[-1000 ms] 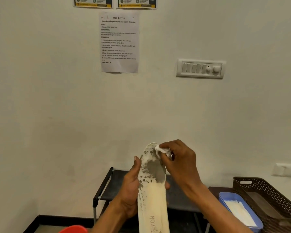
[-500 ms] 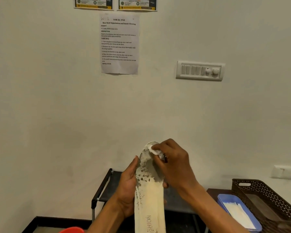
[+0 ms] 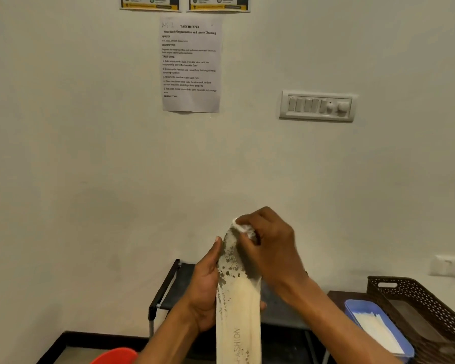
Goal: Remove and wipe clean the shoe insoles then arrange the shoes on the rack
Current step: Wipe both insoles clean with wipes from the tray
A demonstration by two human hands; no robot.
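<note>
left hand (image 3: 208,292) grips the insole (image 3: 238,308) from behind, thumb up along its left edge, holding it upright in front of the wall. right hand (image 3: 268,248) pinches a small white wipe (image 3: 243,228) against the insole's grey-speckled toe end. behind: black shoe rack (image 3: 168,290). right: blue tray (image 3: 373,324) with white wipes, beside a brown perforated basket (image 3: 426,300). far: task sheet (image 3: 191,64) and switch panel (image 3: 317,106) on the wall.

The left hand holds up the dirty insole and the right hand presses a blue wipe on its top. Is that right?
Not quite. The wipe is white, not blue, as the head view shows. The rest is right: the left hand holds up the dirty insole, and the right hand presses the wipe on its top.
</note>
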